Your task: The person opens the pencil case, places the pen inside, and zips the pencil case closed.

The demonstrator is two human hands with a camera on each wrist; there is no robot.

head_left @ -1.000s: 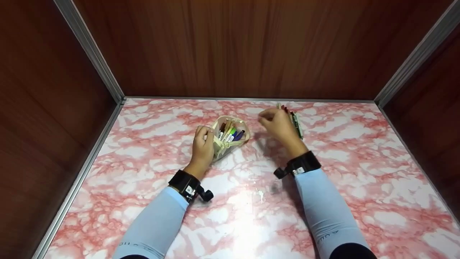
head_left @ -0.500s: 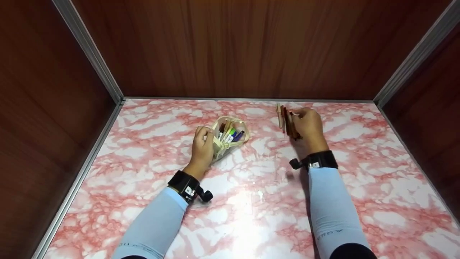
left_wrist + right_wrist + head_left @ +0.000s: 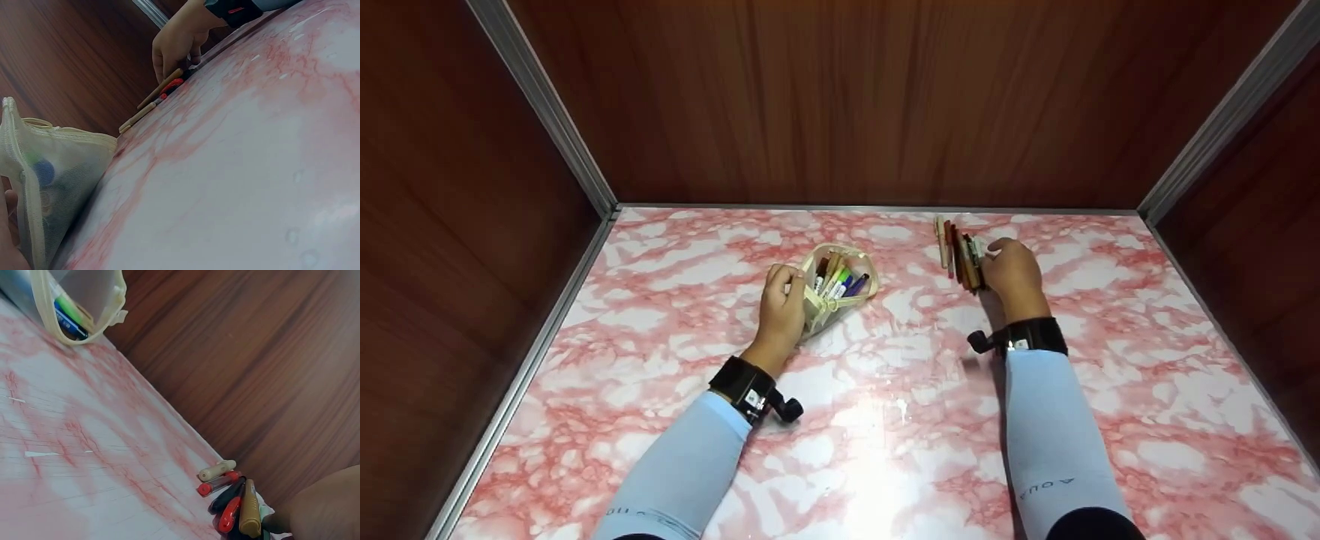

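Observation:
A pale mesh pencil pouch (image 3: pixel 855 301) with a cream rim stands open at center. Several pens and markers (image 3: pixel 838 282) with brown, green, blue and purple ends poke up inside it. My left hand (image 3: pixel 782 306) grips the pouch's left edge; its fingertips show beside the mesh in the left wrist view. To the right lies a row of pens, among them a beige pen (image 3: pixel 217 471), a red-ended clear pen (image 3: pixel 219 484) and a gold marker (image 3: pixel 250 511). My right hand (image 3: pixel 1015 276) has bent fingers at the row's right end; I cannot tell whether they pinch a pen.
The pens lie on a pink-and-white marbled tabletop (image 3: pixel 885 450), near its back edge. A dark wooden panel (image 3: pixel 840 105) rises behind, with more panels at both sides. Grey metal strips (image 3: pixel 551 120) run along the corners.
My right hand has moved right, from between the pouch and the pens to the far end of the row, uncovering more pens. My left hand and the pouch have stayed put.

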